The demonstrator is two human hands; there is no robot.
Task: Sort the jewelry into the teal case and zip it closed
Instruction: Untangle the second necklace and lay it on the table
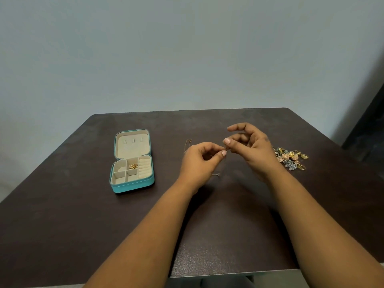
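Fingers of the left hand (199, 161) and right hand (251, 146) pinch a thin gold chain (225, 156) above the dark brown table (62, 215), seemingly untangling it. Next, carry it left to the open teal zip case (132, 162), well apart. Loose gold and pastel jewelry pile (292, 157) sits near the table's right edge.

Soft, even, rather dim light fills the view, leaving the pale wall (187, 48) a flat grey-blue with a darker shade toward its right edge. The dark tabletop (62, 215) shows a faint speckled sheen near its front edge, and only weak, diffuse shadows lie under the forearms. Wide-angle distortion bows the tabletop edges, and the whole picture is slightly soft, with fine detail smeared.
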